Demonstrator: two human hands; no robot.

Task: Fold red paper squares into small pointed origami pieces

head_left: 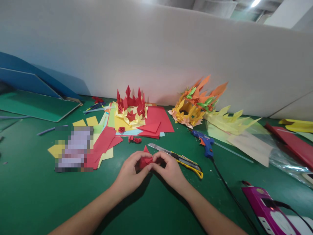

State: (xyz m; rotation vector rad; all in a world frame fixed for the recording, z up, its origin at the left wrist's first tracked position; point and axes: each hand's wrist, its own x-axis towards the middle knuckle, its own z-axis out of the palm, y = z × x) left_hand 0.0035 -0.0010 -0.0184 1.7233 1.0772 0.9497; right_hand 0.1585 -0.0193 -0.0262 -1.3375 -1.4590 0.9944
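Observation:
Both of my hands meet over the green table around a small folded red paper piece (146, 160). My left hand (130, 173) pinches its left and lower side between thumb and fingers. On the right edge, my right hand (168, 169) grips it with thumb and curled fingers. One pointed tip of the paper sticks up above the fingers; the rest is partly hidden. Just beyond my right hand lies a yellow and black utility knife (187, 163) with its blade out. Small folded red paper pieces (134, 139) rest behind my hands.
A red and yellow paper crown (130, 109) stands on paper sheets (161, 119). Orange paper crowns (189, 112) and a pale yellow one (228, 120) are at back right. A blue glue gun (204, 140) trails its cord to a purple power strip (269, 205). Red strips (104, 140) lie left.

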